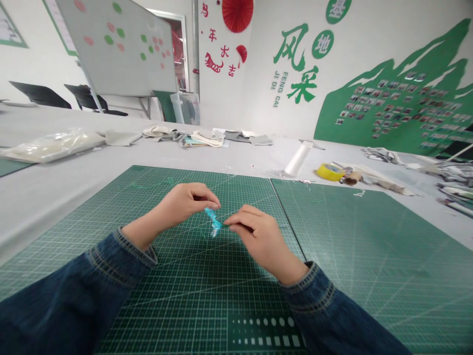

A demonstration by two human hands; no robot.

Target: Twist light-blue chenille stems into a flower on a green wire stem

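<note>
Between my hands, over the green cutting mat [177,286], is a small bright-blue ornament [214,221], shiny and shaped somewhat like a flower or butterfly; its exact kind is hard to tell. My left hand [186,201] pinches the ornament's upper left tip between thumb and fingers. With thumb and forefinger, my right hand [258,234] grips a thin dark-green stem [225,226] that runs into the ornament's right side. Both hands are held just above the mat, and the fingers partly cover the ornament's tip and the stem's end.
A second cutting mat [369,246] lies to the right. Farther back are a plastic-wrapped bundle [59,145], folded fabric pieces [207,139], a white roll [298,159], yellow tape [330,171] and a cardboard tube [353,178]. Fabric scraps [458,172] are piled at the right edge.
</note>
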